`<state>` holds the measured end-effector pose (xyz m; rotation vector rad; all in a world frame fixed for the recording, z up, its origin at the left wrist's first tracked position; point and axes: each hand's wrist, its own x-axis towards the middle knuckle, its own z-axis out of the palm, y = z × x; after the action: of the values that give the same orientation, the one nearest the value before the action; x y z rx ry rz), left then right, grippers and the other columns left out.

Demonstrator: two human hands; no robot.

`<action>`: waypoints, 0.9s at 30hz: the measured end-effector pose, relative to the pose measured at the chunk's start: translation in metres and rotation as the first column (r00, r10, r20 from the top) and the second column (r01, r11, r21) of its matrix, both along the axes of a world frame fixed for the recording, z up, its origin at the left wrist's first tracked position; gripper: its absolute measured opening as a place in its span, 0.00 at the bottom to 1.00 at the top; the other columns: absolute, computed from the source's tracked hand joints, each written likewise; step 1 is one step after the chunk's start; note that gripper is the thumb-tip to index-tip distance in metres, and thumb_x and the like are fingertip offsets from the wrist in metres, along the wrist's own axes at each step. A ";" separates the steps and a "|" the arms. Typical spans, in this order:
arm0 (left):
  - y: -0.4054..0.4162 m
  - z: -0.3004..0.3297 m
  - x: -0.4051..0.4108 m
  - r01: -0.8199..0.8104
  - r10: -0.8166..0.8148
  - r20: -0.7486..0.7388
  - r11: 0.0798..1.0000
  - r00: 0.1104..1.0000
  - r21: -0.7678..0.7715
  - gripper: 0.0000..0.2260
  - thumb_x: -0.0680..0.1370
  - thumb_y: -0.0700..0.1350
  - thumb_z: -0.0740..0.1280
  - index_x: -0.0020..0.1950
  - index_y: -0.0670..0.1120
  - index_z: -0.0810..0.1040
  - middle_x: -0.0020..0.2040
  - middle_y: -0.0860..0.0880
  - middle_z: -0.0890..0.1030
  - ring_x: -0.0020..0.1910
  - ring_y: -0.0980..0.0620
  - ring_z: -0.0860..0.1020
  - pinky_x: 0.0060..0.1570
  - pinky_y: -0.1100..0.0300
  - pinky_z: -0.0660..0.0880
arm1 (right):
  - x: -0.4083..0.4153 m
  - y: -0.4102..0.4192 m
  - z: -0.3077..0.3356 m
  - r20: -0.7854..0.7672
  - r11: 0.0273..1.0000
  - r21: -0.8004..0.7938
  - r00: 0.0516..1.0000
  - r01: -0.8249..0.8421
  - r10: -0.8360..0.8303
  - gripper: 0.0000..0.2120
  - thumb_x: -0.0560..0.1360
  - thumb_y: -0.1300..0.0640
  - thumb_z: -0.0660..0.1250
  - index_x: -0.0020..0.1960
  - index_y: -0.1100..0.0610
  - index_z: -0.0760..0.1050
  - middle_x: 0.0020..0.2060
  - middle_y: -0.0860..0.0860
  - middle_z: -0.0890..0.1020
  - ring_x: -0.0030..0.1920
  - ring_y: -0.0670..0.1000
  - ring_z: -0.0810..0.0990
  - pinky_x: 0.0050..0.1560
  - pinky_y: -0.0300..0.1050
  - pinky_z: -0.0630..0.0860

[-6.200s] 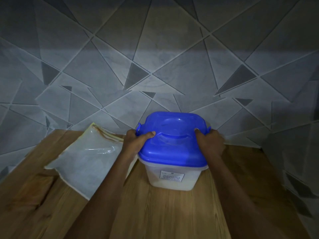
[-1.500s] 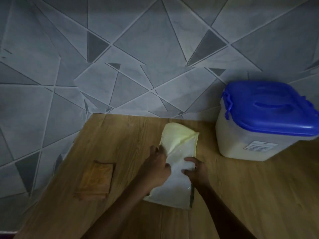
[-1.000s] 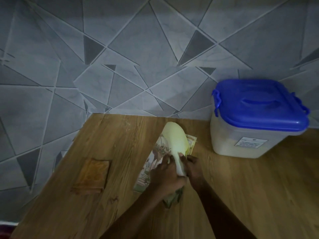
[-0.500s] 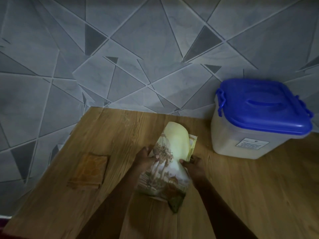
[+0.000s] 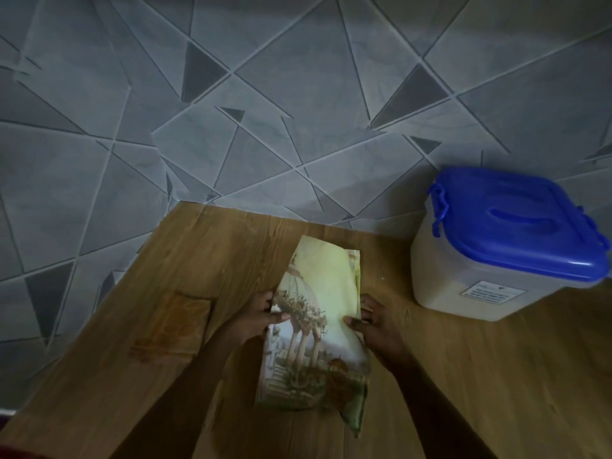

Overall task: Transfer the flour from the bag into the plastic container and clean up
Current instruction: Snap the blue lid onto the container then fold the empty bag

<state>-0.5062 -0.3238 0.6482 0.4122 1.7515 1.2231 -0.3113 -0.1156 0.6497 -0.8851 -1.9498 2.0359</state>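
Dimly lit, head view: one camera looked down on a wooden table (image 5: pixel 463 376) set against a grey wall (image 5: pixel 298 94) patterned in triangles.
Flour bag: the flattened bag (image 5: pixel 314 336) lay on the table at centre, long axis running away from the person; pale yellow toward the far end, a printed garden scene with columns toward the near end; one near corner stuck out in a green point.
Left hand: the left hand (image 5: pixel 256 321) held the bag's left edge at mid-length, thumb laid over the printed face, fingers curled at the edge.
Right hand: the right hand (image 5: pixel 377 329) gripped the bag's right edge opposite, thumb on top, fingers spread along the side and touching the table.
Plastic container: the translucent container (image 5: pixel 463 286) stood upright to the right, near the wall, well apart from the bag; whitish contents showed through; white label on its front.
Lid: the blue lid (image 5: pixel 516 223) sat on the container, side clips down.
Table mark: a darker square patch (image 5: pixel 185 313) showed on the wood just left of the left hand.
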 end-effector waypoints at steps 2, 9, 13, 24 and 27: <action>-0.009 0.005 0.002 -0.036 0.036 0.034 0.999 0.999 0.002 0.22 0.77 0.40 0.71 0.70 0.49 0.72 0.65 0.48 0.78 0.63 0.47 0.76 0.49 0.56 0.73 | -0.001 -0.002 0.003 -0.027 0.999 -0.035 0.999 -0.023 0.022 0.17 0.75 0.67 0.71 0.62 0.55 0.75 0.53 0.52 0.86 0.52 0.51 0.86 0.42 0.46 0.83; -0.026 -0.005 -0.004 -0.068 0.053 0.158 0.993 0.986 0.094 0.31 0.72 0.37 0.75 0.73 0.49 0.71 0.60 0.38 0.81 0.50 0.40 0.80 0.44 0.49 0.75 | 0.000 -0.011 0.001 -0.061 0.996 -0.051 0.996 -0.074 0.071 0.20 0.76 0.70 0.68 0.66 0.60 0.71 0.55 0.60 0.84 0.54 0.63 0.85 0.48 0.58 0.83; -0.030 0.003 -0.001 -0.266 0.207 0.374 0.957 0.904 0.114 0.17 0.78 0.29 0.60 0.63 0.38 0.79 0.55 0.33 0.80 0.48 0.41 0.80 0.41 0.57 0.82 | 0.001 -0.017 0.008 -0.076 0.994 -0.087 0.996 -0.059 0.052 0.18 0.76 0.72 0.67 0.64 0.62 0.73 0.53 0.62 0.85 0.52 0.62 0.85 0.46 0.52 0.84; -0.041 0.003 0.004 -0.629 0.505 0.776 0.755 0.378 -0.185 0.14 0.66 0.27 0.61 0.51 0.25 0.72 0.46 0.28 0.82 0.73 0.48 0.69 0.63 0.77 0.63 | 0.007 -0.037 0.017 -0.243 0.990 -0.079 0.966 -0.114 0.091 0.04 0.77 0.68 0.67 0.51 0.67 0.79 0.44 0.59 0.84 0.41 0.54 0.85 0.39 0.45 0.83; -0.037 0.015 0.010 -0.667 0.479 0.789 0.735 0.384 -0.122 0.12 0.73 0.30 0.56 0.54 0.25 0.70 0.44 0.26 0.81 0.61 0.36 0.76 0.48 0.65 0.80 | 0.003 -0.041 0.021 -0.265 0.922 -0.380 0.964 -0.074 -0.031 0.11 0.82 0.72 0.58 0.59 0.72 0.76 0.54 0.66 0.82 0.51 0.61 0.85 0.45 0.51 0.85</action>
<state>-0.4966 -0.3605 0.6627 -0.6640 0.9461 1.7458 -0.3083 -0.1561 0.6705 -0.6124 -1.4489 2.4555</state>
